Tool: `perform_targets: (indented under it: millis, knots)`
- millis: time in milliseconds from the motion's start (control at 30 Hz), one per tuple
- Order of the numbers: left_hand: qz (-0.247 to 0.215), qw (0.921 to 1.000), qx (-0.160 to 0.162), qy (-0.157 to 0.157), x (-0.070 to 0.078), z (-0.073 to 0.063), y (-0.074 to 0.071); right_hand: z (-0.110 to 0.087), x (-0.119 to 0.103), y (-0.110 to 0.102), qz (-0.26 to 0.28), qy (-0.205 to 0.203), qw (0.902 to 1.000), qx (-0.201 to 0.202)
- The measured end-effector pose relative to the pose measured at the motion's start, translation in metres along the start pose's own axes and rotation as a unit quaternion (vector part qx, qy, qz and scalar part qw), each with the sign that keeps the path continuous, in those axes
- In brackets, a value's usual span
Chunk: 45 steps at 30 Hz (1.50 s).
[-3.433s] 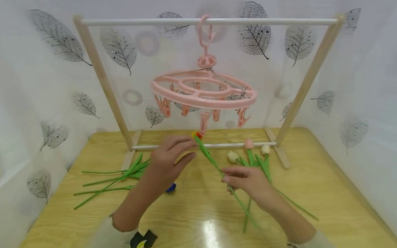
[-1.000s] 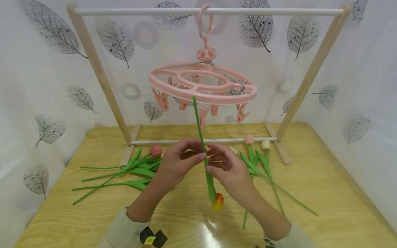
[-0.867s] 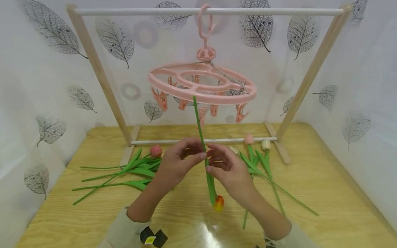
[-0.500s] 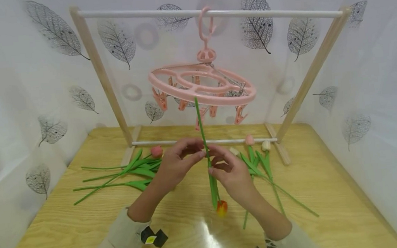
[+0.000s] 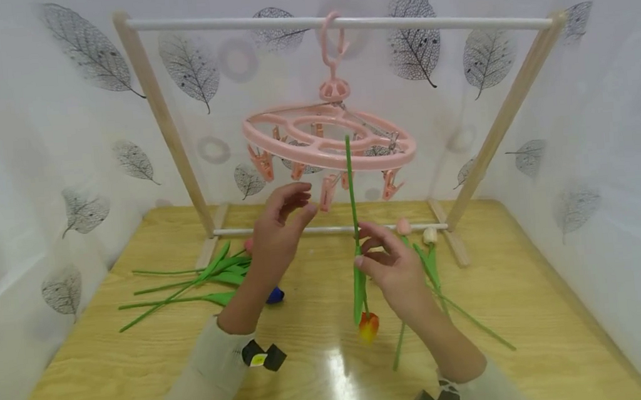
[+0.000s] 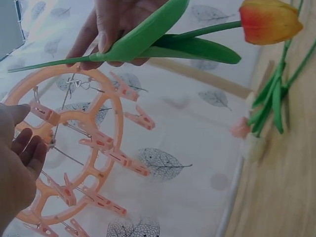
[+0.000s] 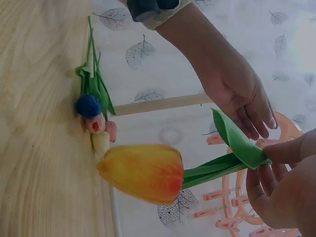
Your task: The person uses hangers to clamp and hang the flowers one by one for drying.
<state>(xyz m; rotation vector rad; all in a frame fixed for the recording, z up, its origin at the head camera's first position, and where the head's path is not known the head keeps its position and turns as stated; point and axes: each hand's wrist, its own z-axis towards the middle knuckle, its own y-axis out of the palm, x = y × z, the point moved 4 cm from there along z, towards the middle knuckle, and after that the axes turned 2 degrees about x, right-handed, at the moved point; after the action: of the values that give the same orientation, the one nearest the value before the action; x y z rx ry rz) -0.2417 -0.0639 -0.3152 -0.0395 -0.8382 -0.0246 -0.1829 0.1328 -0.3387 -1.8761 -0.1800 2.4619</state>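
Note:
My right hand (image 5: 396, 272) pinches the green stem of an orange-yellow tulip (image 5: 368, 327). The flower hangs head down with its stem end up, in front of the pink ring-shaped clip hanger (image 5: 294, 157). My left hand (image 5: 283, 228) holds nothing; its fingers are loosely bent, just left of a pink clothespin (image 5: 328, 193) hanging from the ring. In the left wrist view, a gap shows between the left fingertips and the nearest clothespin (image 6: 45, 113). The right wrist view has the tulip bloom (image 7: 143, 173) close up, its leaf by the right thumb.
A white rod (image 5: 431, 22) on wooden posts carries the hanger. On the table at left lie green-stemmed tulips (image 5: 208, 278), one with a blue bloom (image 5: 275, 296). To the right lie more tulips, with white (image 5: 429, 236) and pink (image 5: 403, 226) blooms. Leaf-patterned curtains surround the table.
The tulip has been turned from head up to head down. Both hands were together at its stem; the left has let go and moved up and left, while the right has carried it rightward.

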Motion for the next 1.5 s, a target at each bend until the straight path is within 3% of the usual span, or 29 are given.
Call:
perform_targets:
  millis: [133, 267, 433, 633, 867, 1000, 1267, 1500]
  knots:
    - [-0.05, 0.9984, 0.002, -0.026, -0.002, 0.015, 0.006, 0.002, -0.004, -0.004, 0.006, -0.008, 0.9999, 0.01]
    - [-0.089, 0.9956, -0.006, -0.031, -0.004, 0.027, 0.011, 0.005, -0.006, -0.007, 0.008, -0.027, 0.9995, 0.016]
    - [-0.091, 0.995, -0.016, -0.038, -0.005, 0.033, 0.018, 0.008, -0.009, -0.011, 0.003, -0.039, 0.9989, 0.026]
    - [-0.085, 0.9944, -0.032, -0.054, -0.002, 0.033, 0.014, 0.011, -0.013, -0.013, 0.001, -0.04, 0.9988, 0.028]
    - [-0.076, 0.9889, -0.069, -0.107, 0.009, 0.029, 0.001, 0.018, -0.016, -0.015, -0.001, -0.039, 0.9984, 0.04]
    - [-0.066, 0.9876, -0.085, -0.114, 0.012, 0.029, 0.001, 0.021, -0.023, -0.014, 0.005, -0.051, 0.9972, 0.055]
    - [-0.112, 0.9817, -0.087, -0.127, 0.012, 0.026, 0.011, 0.025, -0.032, -0.007, 0.025, -0.079, 0.9924, 0.091]
    - [-0.128, 0.981, -0.064, -0.13, 0.014, 0.024, 0.017, 0.026, -0.029, -0.002, 0.028, -0.095, 0.9886, 0.113]
